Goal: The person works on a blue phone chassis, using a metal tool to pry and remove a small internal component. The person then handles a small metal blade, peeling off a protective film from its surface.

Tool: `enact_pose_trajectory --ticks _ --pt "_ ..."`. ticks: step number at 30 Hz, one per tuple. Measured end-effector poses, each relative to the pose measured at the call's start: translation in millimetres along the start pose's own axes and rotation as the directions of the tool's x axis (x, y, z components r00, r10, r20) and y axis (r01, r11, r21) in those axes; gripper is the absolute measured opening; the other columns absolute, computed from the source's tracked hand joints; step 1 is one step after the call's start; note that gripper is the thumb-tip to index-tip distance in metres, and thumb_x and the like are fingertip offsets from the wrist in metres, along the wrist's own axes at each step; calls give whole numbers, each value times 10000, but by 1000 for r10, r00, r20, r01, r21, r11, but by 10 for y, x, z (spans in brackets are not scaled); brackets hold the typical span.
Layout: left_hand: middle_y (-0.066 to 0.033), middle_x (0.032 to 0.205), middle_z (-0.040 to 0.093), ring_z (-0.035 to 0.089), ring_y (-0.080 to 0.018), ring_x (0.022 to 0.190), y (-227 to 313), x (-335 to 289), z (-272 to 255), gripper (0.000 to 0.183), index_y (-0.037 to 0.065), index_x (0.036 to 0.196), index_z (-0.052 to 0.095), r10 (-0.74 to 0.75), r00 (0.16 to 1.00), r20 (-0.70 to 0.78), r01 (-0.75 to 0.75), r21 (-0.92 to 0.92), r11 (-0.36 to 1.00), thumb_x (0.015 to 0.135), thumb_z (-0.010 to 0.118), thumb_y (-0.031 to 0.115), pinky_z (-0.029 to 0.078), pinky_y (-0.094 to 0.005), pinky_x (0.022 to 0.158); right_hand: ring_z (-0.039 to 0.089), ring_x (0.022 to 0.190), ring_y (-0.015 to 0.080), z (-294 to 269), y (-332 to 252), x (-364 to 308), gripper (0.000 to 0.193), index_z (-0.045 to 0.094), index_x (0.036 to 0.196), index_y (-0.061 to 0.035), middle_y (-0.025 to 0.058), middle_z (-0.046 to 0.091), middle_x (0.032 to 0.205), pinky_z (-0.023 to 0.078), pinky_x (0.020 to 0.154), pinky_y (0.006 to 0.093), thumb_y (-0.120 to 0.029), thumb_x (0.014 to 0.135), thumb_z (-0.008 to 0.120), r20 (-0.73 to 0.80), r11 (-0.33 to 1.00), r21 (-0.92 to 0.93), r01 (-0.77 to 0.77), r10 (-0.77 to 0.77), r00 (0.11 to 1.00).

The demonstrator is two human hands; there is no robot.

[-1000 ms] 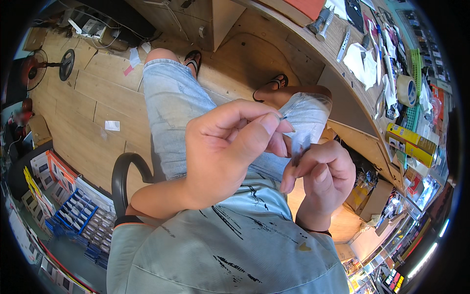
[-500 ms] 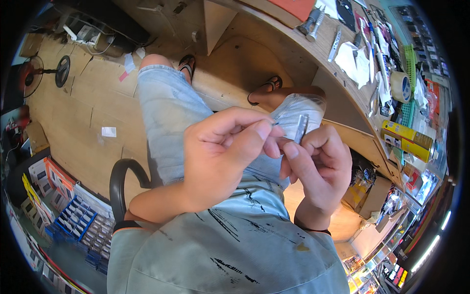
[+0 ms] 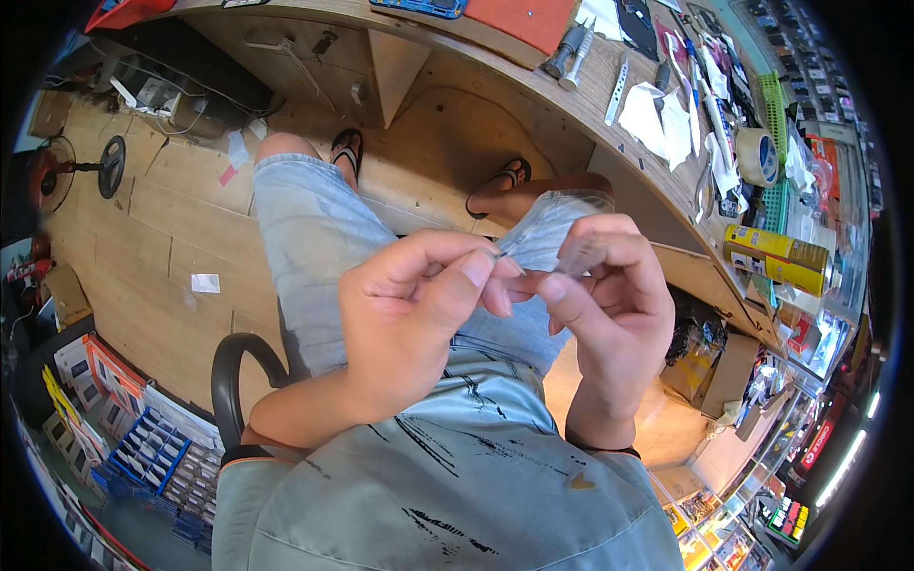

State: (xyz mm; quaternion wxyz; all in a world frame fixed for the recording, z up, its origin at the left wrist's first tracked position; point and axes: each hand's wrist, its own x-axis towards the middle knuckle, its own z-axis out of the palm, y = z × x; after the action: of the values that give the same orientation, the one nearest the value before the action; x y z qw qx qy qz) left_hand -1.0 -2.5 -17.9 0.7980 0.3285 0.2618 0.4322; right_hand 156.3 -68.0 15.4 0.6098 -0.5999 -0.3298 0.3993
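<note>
Above my lap both hands are close together. My left hand (image 3: 409, 309) is closed, its thumb and forefinger pinching a small dark piece (image 3: 501, 254) too tiny to name. A gap separates the fingertips of the two hands. In my right hand (image 3: 614, 300), between thumb and bent fingers, is a thin silvery strip (image 3: 577, 255), smeared by motion, so its exact kind does not show. Its lower end is hidden by my fingers.
A wooden workbench (image 3: 595, 100) curves across the front and right, bearing screwdrivers (image 3: 577, 62), white paper (image 3: 657, 119), a tape roll (image 3: 757, 157) and a yellow spray can (image 3: 776, 259). A chair armrest (image 3: 228, 371) is at my left; a fan (image 3: 55, 176) stands farther off.
The silvery strip has tilted and blurred as my right fingers shifted. Both hands have moved slightly left in view, and more of the bench's far edge shows.
</note>
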Motion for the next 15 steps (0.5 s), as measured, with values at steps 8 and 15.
enact_pose_trajectory --ticks 8,15 --pt "-208 976 747 702 -203 813 34 -19 -15 195 -60 1119 638 108 988 108 -130 227 965 1047 520 77 576 -325 752 642 741 129 -89 -128 -113 157 724 1082 72 132 671 1023 505 588 231 -3 947 693 51 993 -110 51 -46 998" --pt "-160 941 710 713 -212 802 54 -39 -2 188 -82 1115 642 143 981 131 -176 294 939 1042 539 57 583 -329 726 613 764 119 -10 -190 -95 292 700 1263 34 120 649 1033 517 618 229 -11 982 636 103 939 -306 155 -130 986"
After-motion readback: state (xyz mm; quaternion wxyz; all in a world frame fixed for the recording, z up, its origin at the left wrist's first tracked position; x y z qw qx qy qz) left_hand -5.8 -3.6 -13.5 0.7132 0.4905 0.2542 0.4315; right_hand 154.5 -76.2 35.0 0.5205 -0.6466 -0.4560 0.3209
